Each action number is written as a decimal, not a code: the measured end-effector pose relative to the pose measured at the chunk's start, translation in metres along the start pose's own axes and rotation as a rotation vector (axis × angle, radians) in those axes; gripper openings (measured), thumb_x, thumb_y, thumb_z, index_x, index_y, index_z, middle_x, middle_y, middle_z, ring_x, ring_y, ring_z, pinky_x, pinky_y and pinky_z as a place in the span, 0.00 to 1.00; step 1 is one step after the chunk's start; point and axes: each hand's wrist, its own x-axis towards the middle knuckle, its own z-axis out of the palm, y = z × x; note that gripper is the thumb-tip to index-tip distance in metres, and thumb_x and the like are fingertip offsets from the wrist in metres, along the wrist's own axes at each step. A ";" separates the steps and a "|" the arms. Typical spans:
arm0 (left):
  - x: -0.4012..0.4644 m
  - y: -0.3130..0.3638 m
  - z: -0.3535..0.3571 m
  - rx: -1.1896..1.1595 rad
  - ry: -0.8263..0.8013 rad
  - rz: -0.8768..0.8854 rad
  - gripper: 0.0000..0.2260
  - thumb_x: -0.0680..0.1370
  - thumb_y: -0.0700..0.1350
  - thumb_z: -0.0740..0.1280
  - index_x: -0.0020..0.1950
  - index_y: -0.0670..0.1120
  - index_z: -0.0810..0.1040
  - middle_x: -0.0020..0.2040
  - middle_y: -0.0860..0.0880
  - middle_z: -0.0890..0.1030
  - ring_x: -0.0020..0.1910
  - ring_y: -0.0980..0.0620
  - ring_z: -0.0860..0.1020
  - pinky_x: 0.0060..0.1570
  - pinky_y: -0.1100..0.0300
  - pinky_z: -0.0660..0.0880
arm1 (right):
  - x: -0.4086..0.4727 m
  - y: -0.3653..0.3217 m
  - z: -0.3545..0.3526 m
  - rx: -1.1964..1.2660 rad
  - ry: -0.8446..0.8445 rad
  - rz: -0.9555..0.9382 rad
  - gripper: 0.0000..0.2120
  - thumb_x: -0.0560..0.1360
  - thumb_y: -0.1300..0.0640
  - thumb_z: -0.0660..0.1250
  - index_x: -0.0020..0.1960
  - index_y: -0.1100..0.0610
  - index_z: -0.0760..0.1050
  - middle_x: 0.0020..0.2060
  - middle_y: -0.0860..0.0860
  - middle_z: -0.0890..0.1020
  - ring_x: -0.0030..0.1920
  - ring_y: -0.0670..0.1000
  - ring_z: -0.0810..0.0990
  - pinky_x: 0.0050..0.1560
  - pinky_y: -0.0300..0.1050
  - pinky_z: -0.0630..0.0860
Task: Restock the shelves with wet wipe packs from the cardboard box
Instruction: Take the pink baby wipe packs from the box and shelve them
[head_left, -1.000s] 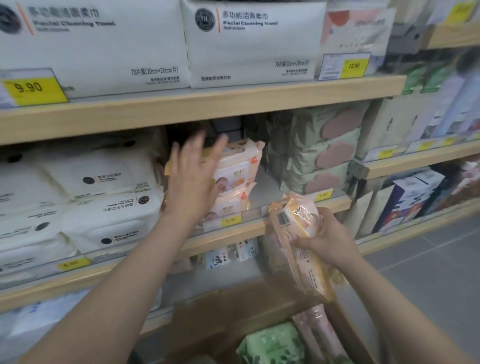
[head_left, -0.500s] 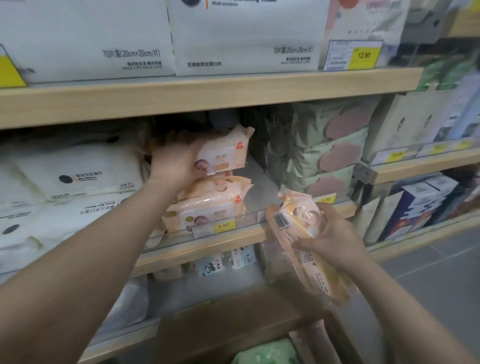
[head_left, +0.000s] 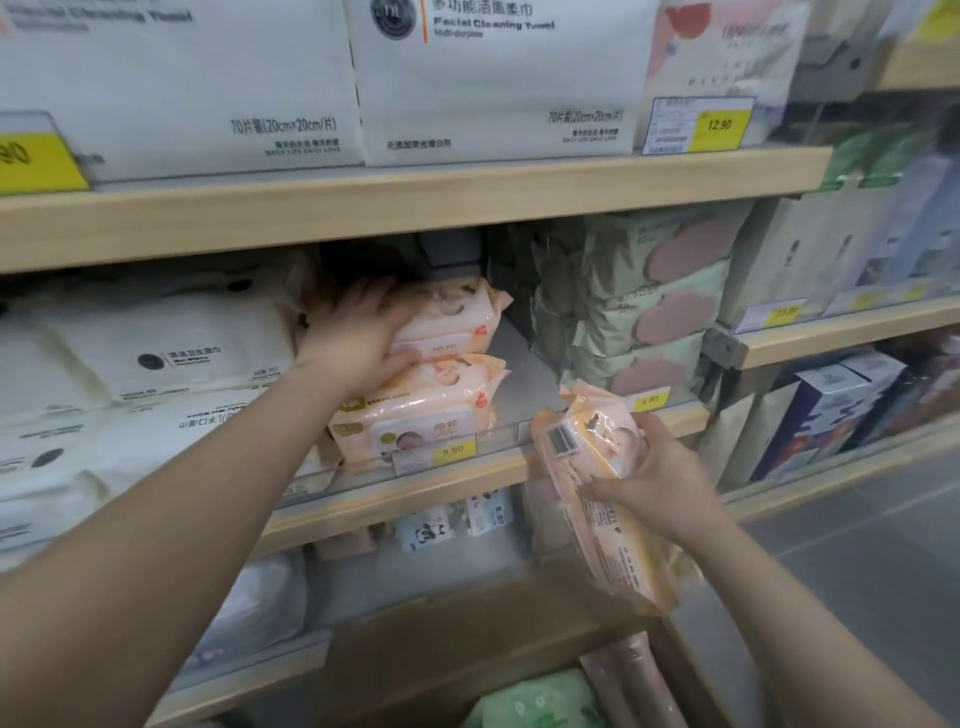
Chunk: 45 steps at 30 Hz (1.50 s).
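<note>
Two pink wet wipe packs are stacked on the middle wooden shelf. My left hand grips the upper pack at its left end, thumb under its front edge, as it lies on the lower pack. My right hand holds another pink wipe pack upright in front of the shelf edge, barcode side toward me. The open cardboard box sits below, with a green pack and a pink pack inside.
White wipe packs fill the shelf left of the pink stack, and green-and-pink packs stand to its right. Large white towel packs line the top shelf. Small packs sit on the lower shelf. Grey floor lies at right.
My left hand has set the upper pink pack down flat on the lower pack and pushed it back. My right hand has kept its pack in about the same place.
</note>
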 end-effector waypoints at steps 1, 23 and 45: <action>-0.002 0.000 -0.001 0.010 -0.001 0.017 0.29 0.75 0.60 0.63 0.74 0.60 0.58 0.75 0.47 0.58 0.73 0.44 0.56 0.68 0.46 0.59 | -0.001 -0.002 0.000 -0.001 -0.002 0.003 0.35 0.57 0.46 0.79 0.58 0.45 0.65 0.44 0.45 0.80 0.43 0.51 0.80 0.45 0.54 0.79; -0.116 0.154 0.002 -1.519 -0.598 -0.166 0.48 0.64 0.50 0.76 0.73 0.67 0.48 0.70 0.59 0.66 0.65 0.54 0.71 0.63 0.49 0.72 | -0.030 -0.007 -0.034 0.622 -0.272 0.053 0.15 0.76 0.49 0.66 0.62 0.42 0.69 0.54 0.49 0.80 0.49 0.49 0.83 0.44 0.43 0.80; -0.100 0.130 -0.011 -1.444 -0.368 -0.283 0.38 0.55 0.60 0.79 0.62 0.50 0.73 0.55 0.55 0.80 0.52 0.60 0.79 0.47 0.66 0.77 | -0.021 0.001 -0.048 0.237 -0.047 -0.036 0.43 0.62 0.31 0.70 0.68 0.52 0.62 0.63 0.50 0.71 0.63 0.49 0.71 0.64 0.54 0.72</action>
